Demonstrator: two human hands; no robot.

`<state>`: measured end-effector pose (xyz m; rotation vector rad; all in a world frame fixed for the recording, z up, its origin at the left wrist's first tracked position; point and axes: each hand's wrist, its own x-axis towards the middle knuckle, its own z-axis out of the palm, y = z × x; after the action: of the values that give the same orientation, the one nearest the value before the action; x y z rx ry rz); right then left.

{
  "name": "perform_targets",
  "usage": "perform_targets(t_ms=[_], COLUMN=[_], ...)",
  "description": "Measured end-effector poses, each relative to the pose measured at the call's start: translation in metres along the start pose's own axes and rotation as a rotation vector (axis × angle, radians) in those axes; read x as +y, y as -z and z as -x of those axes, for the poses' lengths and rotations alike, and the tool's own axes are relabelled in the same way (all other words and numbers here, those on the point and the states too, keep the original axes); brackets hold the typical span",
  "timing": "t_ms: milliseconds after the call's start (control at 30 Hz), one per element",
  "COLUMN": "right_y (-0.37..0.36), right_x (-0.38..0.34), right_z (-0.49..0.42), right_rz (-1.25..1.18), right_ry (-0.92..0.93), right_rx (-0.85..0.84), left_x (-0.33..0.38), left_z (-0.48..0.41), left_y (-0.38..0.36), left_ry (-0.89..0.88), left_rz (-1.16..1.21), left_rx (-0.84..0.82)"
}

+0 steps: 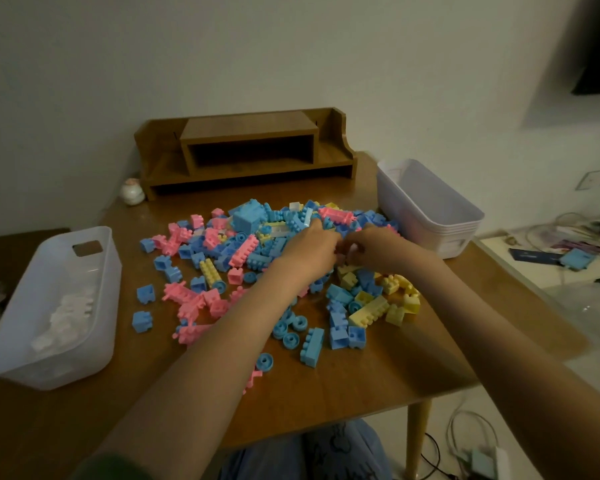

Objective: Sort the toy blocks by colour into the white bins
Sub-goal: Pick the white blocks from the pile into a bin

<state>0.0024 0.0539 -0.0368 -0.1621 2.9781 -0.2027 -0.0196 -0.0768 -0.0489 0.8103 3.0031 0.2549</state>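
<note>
Wooden bench (361,386) carried the toy blocks (243,251) heaped mid-frame, pink, blue and yellow. One white bin (96,341) at lower left held white pieces (70,313); a second white bin (459,237) stood at upper right. Left hand (309,249) and right hand (378,247) met over the heap, fingers curled; whether either grip clamped a block I could not tell.

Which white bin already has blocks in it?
The bin on the left: white blocks lie on its bottom. The bin on the right shows none inside.
</note>
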Motion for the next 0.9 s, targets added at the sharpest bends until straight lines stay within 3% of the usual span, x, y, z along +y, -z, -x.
perform_targets(t_ms=[100, 167, 300, 467, 600, 700, 900], right_y=[-0.001, -0.007, -0.018, -0.021, -0.02, -0.013, 0.006], right_x=[0.001, 0.009, 0.023, 0.022, 0.012, -0.008, -0.085], right_z=[-0.002, -0.004, -0.011, -0.015, -0.015, -0.01, -0.006], right_rz=[0.053, -0.059, -0.166, 0.028, -0.067, -0.222, -0.35], right_ry=[-0.018, -0.029, -0.027, -0.018, -0.001, 0.053, 0.275], right_rx=[0.003, 0.092, 0.259, 0.217, 0.302, 0.396, 0.373], left_x=[0.004, 0.006, 0.002, -0.001, -0.009, -0.02, -0.067], left_z=[-0.006, -0.007, -0.005, 0.009, 0.028, 0.049, 0.109], left_y=[0.001, 0.0, -0.002, 0.005, 0.021, 0.039, 0.086], left_ry=[-0.004, -0.006, 0.001, 0.05, 0.085, 0.112, 0.325], left_rz=[-0.031, -0.031, 0.061, 0.27, 0.279, 0.269, 0.215], left_rx=[-0.071, -0.078, -0.043, 0.058, 0.101, 0.151, 0.313])
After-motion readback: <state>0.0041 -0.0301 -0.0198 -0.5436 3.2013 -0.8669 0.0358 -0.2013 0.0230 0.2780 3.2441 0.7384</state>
